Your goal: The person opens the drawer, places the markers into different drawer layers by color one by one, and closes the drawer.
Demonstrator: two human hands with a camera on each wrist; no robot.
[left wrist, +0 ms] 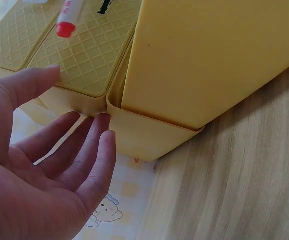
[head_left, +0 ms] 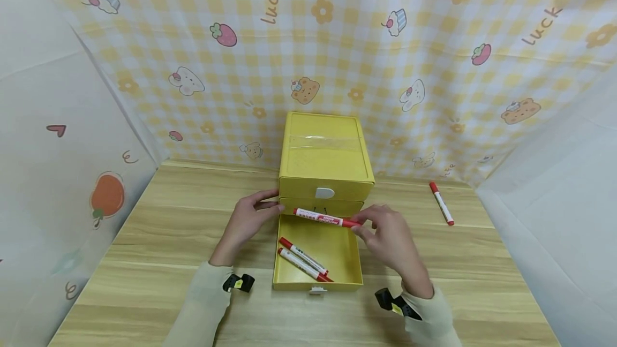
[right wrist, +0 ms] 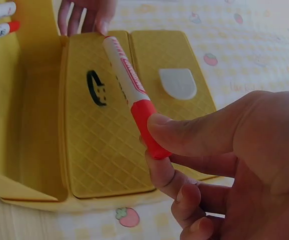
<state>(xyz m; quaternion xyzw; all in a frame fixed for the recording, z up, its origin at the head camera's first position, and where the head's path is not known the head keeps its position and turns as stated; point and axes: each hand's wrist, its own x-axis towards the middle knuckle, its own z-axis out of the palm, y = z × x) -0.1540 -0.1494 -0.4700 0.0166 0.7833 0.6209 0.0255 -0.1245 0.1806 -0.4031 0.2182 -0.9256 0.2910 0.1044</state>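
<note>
My right hand pinches a red-and-white marker by its red cap, between thumb and fingers. The marker lies nearly level above a pulled-out yellow drawer. Two more red-capped markers, the upper one and the lower one, lie slanted inside that drawer. Beside the left side of the yellow drawer box is my left hand, its fingers spread and loosely bent, fingertips at the box's edge. In the left wrist view nothing is in the left hand.
Another red-and-white marker lies on the wooden table to the right. A white tab marks the top drawer's front. The checked cloth hangs behind the box.
</note>
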